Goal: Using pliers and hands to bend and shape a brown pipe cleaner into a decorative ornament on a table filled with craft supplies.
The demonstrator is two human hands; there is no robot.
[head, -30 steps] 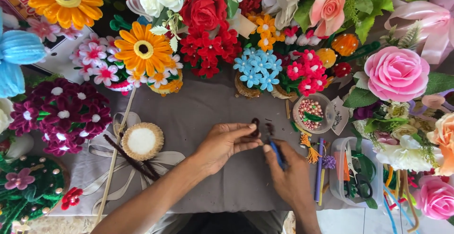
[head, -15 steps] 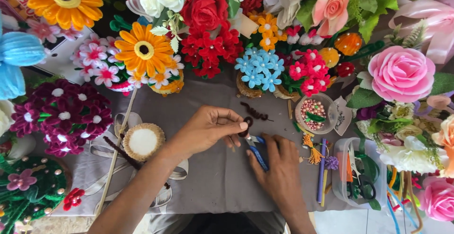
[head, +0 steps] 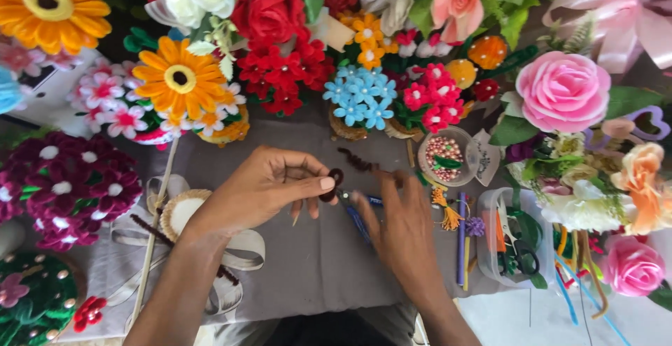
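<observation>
The scene was evenly and softly lit by bright, diffuse light, with only faint shadows under the hands. Colours were vivid with no harsh glare. Motion blur softened the right hand (head: 400,230), and flowers at the edges looked slightly stretched.

**Two bare hands, two bare forearms**

Both forearms are uncovered as far as the view reaches: no sleeve, cuff or glove shows on either. The left hand (head: 262,188) carries no ring, watch or bracelet, and its wrist is plain. Its thumbnail is short and unpainted, with a pale tip. The right hand (head: 402,237) is likewise free of jewellery, its wrist unadorned. At six o'clock, between the forearms, a strip of dark clothing shows, too cropped to tell its kind.
</observation>
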